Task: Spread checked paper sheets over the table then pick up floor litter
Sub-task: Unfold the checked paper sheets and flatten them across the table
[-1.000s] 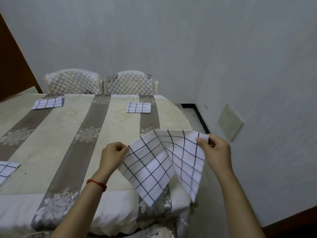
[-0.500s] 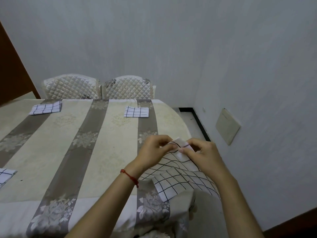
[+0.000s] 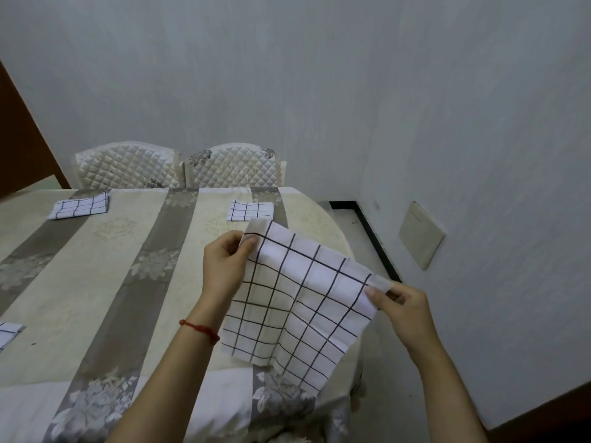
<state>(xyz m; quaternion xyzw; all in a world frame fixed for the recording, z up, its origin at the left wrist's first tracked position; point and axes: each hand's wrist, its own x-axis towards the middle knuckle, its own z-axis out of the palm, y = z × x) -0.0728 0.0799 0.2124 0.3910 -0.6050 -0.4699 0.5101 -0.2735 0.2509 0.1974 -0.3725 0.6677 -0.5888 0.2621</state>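
left hand (image 3: 224,266) pinches sheet's (image 3: 297,302) far corner | right hand (image 3: 399,303) pinches its right corner | sheet hangs over table's (image 3: 96,282) near right edge, slanting far-left to near-right

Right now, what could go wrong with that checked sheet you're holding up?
The checked sheet is pinched only at two corners, by the left hand and right hand, so it might slip or tear. It hangs over the table's rounded edge, so laid there it could slide to the floor.

Folded checked sheet (image 3: 9,332) cut by left edge; floor mostly hidden.
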